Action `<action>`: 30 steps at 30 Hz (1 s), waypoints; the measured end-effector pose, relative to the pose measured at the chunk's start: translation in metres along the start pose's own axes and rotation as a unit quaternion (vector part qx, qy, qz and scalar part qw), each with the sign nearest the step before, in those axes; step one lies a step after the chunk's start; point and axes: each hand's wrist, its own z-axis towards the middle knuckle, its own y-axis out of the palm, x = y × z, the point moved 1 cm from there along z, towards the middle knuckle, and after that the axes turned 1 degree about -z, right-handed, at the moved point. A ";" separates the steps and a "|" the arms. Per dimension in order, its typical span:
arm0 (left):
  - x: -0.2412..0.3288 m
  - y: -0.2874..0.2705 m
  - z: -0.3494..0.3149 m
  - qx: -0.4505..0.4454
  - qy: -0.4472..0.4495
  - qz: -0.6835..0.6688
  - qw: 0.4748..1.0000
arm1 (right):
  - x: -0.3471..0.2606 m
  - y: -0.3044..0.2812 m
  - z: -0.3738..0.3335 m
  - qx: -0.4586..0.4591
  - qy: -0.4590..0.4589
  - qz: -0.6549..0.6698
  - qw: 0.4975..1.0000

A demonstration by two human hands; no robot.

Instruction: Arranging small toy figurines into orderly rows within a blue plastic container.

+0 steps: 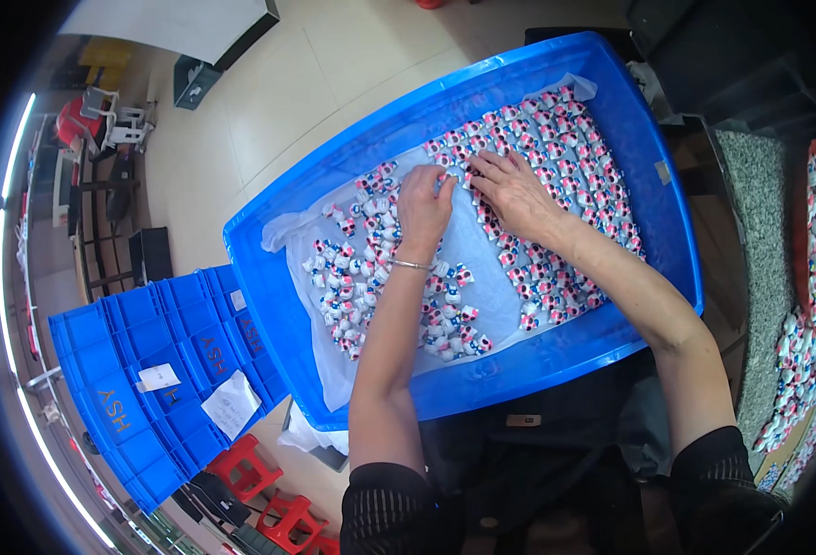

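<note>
A large blue plastic tub (325,157) lies before me, lined with a white plastic sheet (486,268). Small white figurines with pink and dark blue markings (556,185) stand in close rows on its right side. Looser figurines (348,277) lie jumbled on the left side. My left hand (426,208), with a thin bracelet at the wrist, is closed in a pinch at the left edge of the rows; a small white bit shows by its fingertips, too little to name. Beside it, my right hand (519,199) rests with spread, bent fingers on the row's edge figurines.
Stacked blue crates (121,379) with paper slips stand left of the tub. Red stools (288,523) are at the lower left. More figurines (810,342) lie along the far right, beyond a grey speckled surface (754,250). Pale floor tiles (288,92) show behind the tub.
</note>
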 end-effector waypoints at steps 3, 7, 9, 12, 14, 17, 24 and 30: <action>0.002 -0.011 0.002 0.058 0.044 0.019 0.997 | -0.002 0.000 -0.002 -0.002 -0.003 -0.002 1.000; 0.017 -0.038 -0.003 -0.013 0.052 0.106 0.993 | 0.001 0.009 0.000 0.017 -0.045 -0.047 0.998; 0.021 -0.047 -0.007 -0.049 0.075 0.159 0.983 | -0.009 0.012 0.013 0.017 -0.054 -0.056 0.997; 0.014 -0.038 -0.008 -0.126 0.057 0.209 0.968 | -0.016 0.016 0.024 -0.045 -0.052 -0.070 0.995; 0.010 -0.033 -0.006 -0.146 0.061 0.235 0.959 | -0.019 0.018 0.027 -0.003 -0.053 -0.068 0.996; 0.010 -0.034 -0.006 -0.057 0.113 0.104 0.986 | -0.017 0.002 0.017 0.034 -0.050 -0.065 0.996; 0.027 -0.019 -0.012 -0.085 -0.059 0.099 0.990 | 0.006 -0.004 -0.001 0.044 -0.031 -0.060 0.997; 0.030 -0.020 -0.006 -0.167 -0.123 0.187 0.960 | -0.009 -0.005 -0.003 0.011 -0.044 -0.047 0.998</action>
